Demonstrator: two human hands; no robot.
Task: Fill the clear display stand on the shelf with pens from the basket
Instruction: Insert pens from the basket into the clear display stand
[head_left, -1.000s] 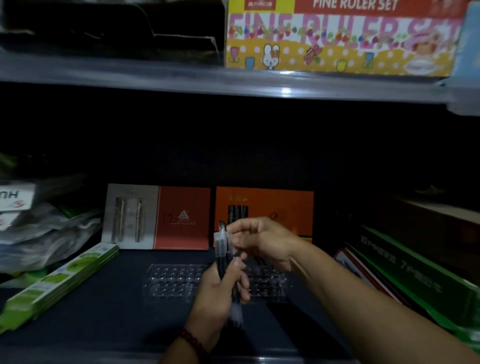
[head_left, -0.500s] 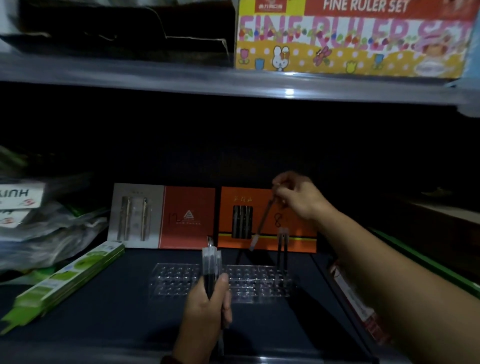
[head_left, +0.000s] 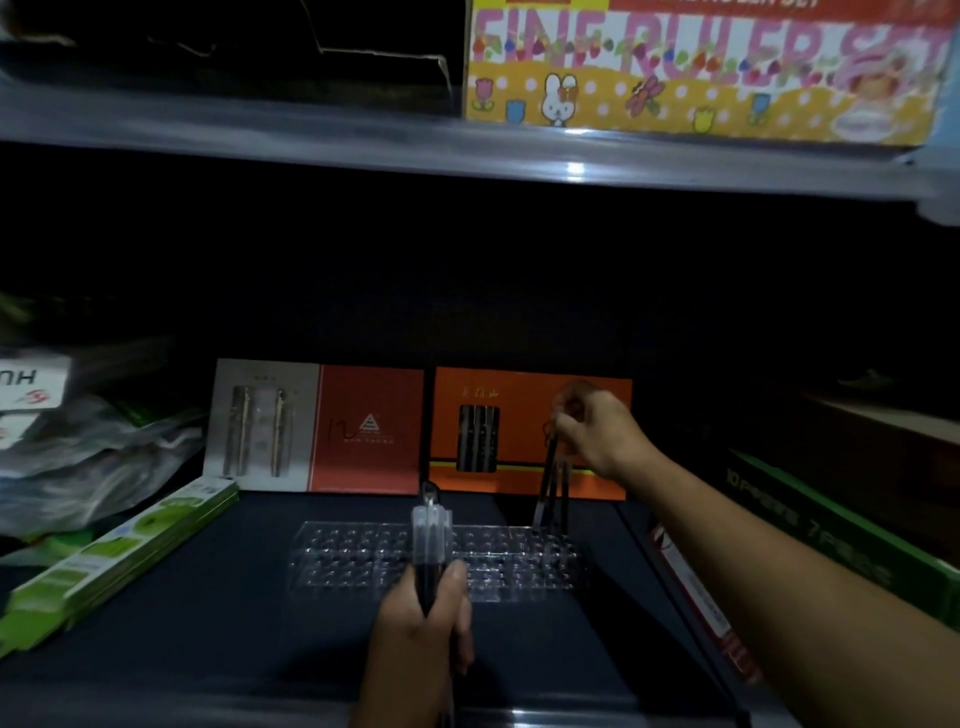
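Alignment before pressure: swing the pen (head_left: 544, 488) from its lean to upright over one hole, then lower it straight, to avoid skidding across the clear display stand (head_left: 363, 561) or nudging the standing pens (head_left: 564, 496) just beside it. Best to steer with the fingertips from the top end and to let go only once seated. Tip in a hole or merely above one: impossible to tell in this dim light. Stand flat on the dark shelf (head_left: 208, 623) at lower centre of the frame, mostly unfilled, with filling so far only at its upper right corner; basket out of view. Right hand (head_left: 592, 431) at centre right, in front of the orange box (head_left: 519, 395), pinched on the pen's top end, wrist raised, forearm stretching in from the lower right corner. Left hand (head_left: 423, 623) at bottom centre, clamped round a bundle of pens (head_left: 431, 530) held upright in front of the stand's near edge, thumb along the side. Better to hold that bundle low, clear of the other hand's path.
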